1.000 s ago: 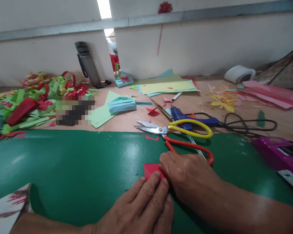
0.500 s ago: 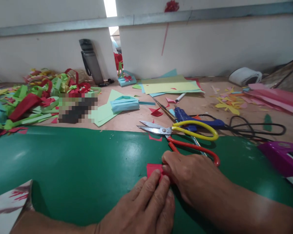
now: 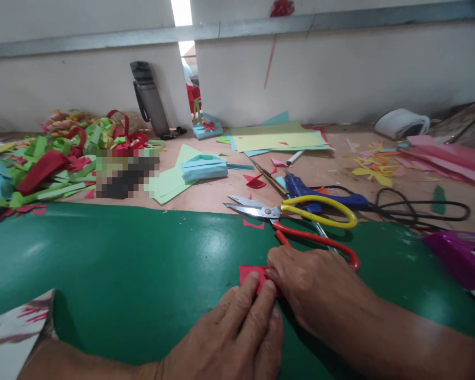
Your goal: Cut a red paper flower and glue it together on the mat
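A small folded piece of red paper (image 3: 247, 273) lies on the green mat (image 3: 142, 258) in front of me. My left hand (image 3: 241, 330) rests over it with the fingers stretched out, the fingertips pressing the paper down. At the paper's right side my right hand (image 3: 306, 279) is closed, fingers curled, with thumb and forefinger at the paper's edge; the hand hides that end. Just beyond my right hand are scissors (image 3: 268, 211) with one yellow and one red handle, blades apart and pointing left.
A blue glue gun (image 3: 301, 189) with a black cord lies behind the scissors. A purple tool (image 3: 461, 256) sits at the right. Paper scraps (image 3: 59, 163) heap up at the left, near a grey bottle (image 3: 152, 100). Yellow sheets (image 3: 275, 138) lie by the wall.
The view has shifted slightly, so things sit a little further right. Both hands remain at the red paper; my right hand has moved slightly, baring a bit more paper between the hands.
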{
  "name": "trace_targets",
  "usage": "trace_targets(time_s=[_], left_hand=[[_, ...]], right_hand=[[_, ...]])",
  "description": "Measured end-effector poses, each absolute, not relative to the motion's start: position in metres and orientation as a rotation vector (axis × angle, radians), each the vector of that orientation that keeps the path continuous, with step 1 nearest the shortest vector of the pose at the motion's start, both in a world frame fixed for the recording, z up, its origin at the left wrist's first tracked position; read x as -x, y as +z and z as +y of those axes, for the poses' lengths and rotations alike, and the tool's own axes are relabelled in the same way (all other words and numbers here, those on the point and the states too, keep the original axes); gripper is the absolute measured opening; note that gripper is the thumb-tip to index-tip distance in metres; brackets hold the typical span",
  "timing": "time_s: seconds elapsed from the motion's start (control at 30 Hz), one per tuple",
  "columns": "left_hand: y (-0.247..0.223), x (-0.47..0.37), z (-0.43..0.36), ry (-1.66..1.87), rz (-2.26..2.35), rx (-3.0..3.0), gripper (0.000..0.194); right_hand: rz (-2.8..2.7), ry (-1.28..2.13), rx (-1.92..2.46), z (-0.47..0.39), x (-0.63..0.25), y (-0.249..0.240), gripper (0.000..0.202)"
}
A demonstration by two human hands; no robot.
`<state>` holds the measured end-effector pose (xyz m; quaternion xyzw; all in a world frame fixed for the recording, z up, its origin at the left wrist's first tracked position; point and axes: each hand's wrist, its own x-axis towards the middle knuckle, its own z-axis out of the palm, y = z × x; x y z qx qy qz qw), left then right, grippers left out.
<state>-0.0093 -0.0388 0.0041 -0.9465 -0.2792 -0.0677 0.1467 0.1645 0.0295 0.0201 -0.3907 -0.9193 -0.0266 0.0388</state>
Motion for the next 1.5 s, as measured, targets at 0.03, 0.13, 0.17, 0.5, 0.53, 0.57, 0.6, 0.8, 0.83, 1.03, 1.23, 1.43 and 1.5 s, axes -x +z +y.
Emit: trace_targets(time_s=[0.03,0.13,0.17,0.5,0.53,0.57,0.6,0.8,0.83,1.03,1.23,1.43,1.5], left_hand=[[0.004,0.01,-0.039,-0.19,-0.806,2.727,0.037],[0.004,0.01,-0.039,-0.183,-0.805,2.737,0.038],[0.004,0.01,-0.039,-0.18,-0.801,2.742,0.038],[0.006,0.009,-0.039,-0.188,-0.825,2.754,0.038],[0.006,0.009,-0.039,-0.181,-0.82,2.75,0.038],[0.006,0.009,-0.039,-0.177,-0.82,2.744,0.038],[0.006,0.009,-0.039,-0.184,-0.822,2.737,0.038],[0.005,0.008,-0.039,-0.206,-0.833,2.716,0.038],[0.005,0.008,-0.039,-0.212,-0.831,2.71,0.039],[0.007,0.011,-0.036,-0.297,-0.893,2.703,0.04],[0.011,0.012,-0.033,-0.296,-1.042,2.755,0.041],[0.011,0.009,-0.029,-0.319,-1.079,2.806,0.043],[0.013,0.008,-0.029,-0.307,-1.084,2.814,0.047]], right_hand=[[-2.806,-0.096,1.185,0.03,-0.165,0.02,0.015],[-2.778,-0.123,1.148,0.03,-0.165,0.018,0.015],[-2.775,-0.129,1.14,0.03,-0.165,0.018,0.015],[-2.867,-0.087,1.234,0.03,-0.164,0.022,0.015],[-2.866,-0.09,1.236,0.03,-0.163,0.023,0.014],[-2.865,-0.091,1.232,0.03,-0.163,0.023,0.014],[-2.865,-0.094,1.222,0.03,-0.163,0.023,0.014],[-2.92,-0.097,1.24,0.03,-0.163,0.024,0.014],[-2.931,-0.08,1.263,0.03,-0.162,0.024,0.014],[-2.969,0.053,1.355,0.029,-0.159,0.033,0.014],[-2.826,-0.256,1.121,0.02,-0.167,0.033,0.019],[-2.838,-0.574,0.783,0.009,-0.18,0.026,0.014],[-2.848,-0.569,0.779,0.005,-0.182,0.025,0.015]])
